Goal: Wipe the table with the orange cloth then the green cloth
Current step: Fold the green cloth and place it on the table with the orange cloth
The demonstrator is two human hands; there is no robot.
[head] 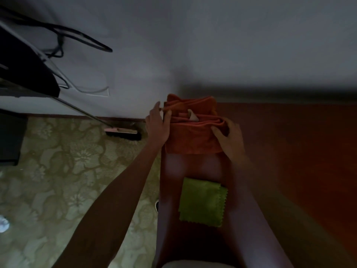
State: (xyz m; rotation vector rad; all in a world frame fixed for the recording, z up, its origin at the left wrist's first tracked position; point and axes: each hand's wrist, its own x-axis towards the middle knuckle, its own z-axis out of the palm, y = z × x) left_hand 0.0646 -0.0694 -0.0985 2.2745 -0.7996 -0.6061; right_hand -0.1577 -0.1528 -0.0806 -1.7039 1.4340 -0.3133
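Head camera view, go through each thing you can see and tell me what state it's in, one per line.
Orange cloth: bunched at the table's far end, under both hands.
Green cloth: folded flat on the table, untouched.
Left hand: grips the orange cloth's left edge.
Right hand: fingers curled on the orange cloth's right side.
Table: bare reddish-brown top right of the cloths.
Broom: head down on the patterned floor.

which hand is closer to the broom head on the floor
Left. The left hand holds the bunched orange cloth's left edge, just right of the black-bristled pink broom head. The right hand rests on the cloth's right side, farther away.
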